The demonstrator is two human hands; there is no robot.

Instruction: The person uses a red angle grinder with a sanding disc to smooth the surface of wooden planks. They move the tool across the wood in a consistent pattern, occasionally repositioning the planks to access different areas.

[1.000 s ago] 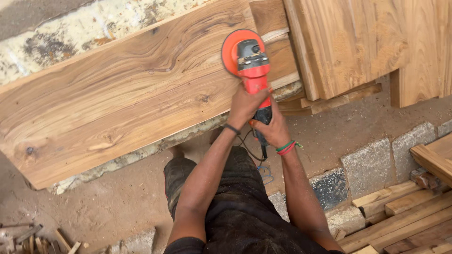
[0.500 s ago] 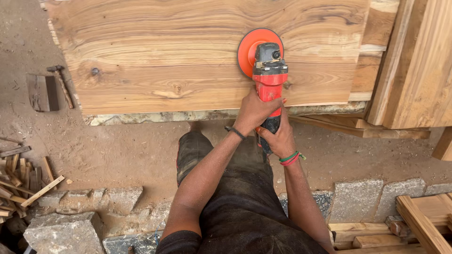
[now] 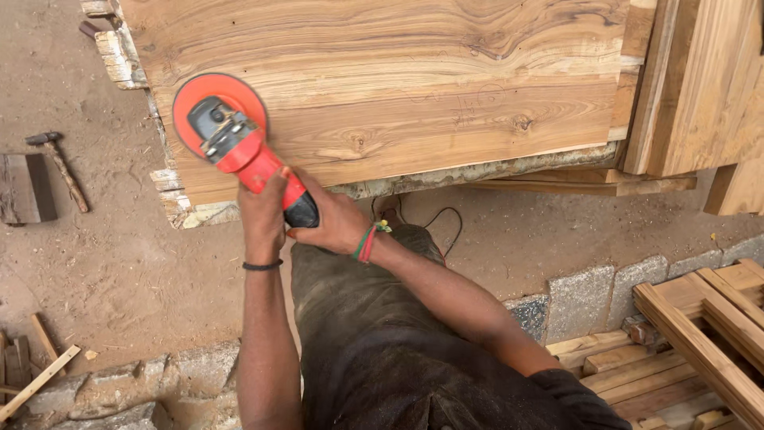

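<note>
A red and grey power sander (image 3: 239,147) with a round orange disc (image 3: 213,102) rests on the left end of a wide, grained wooden plank (image 3: 414,87). My left hand (image 3: 261,213) grips the sander's red body from below. My right hand (image 3: 333,220) wraps the black rear handle; green and red bands sit on that wrist. A black cord (image 3: 442,216) trails off behind the tool toward the ground.
A hammer (image 3: 60,167) and a dark wood block (image 3: 22,188) lie on the dirt at left. More planks (image 3: 700,87) stack at right, wooden slats (image 3: 708,334) at lower right. Stone blocks (image 3: 593,299) line the ground near my legs. Wood scraps (image 3: 36,374) lie at lower left.
The sander has travelled from the plank's right part to its left end, and both hands went with it. My view shifted too, so the hammer now sits nearer the left edge.
</note>
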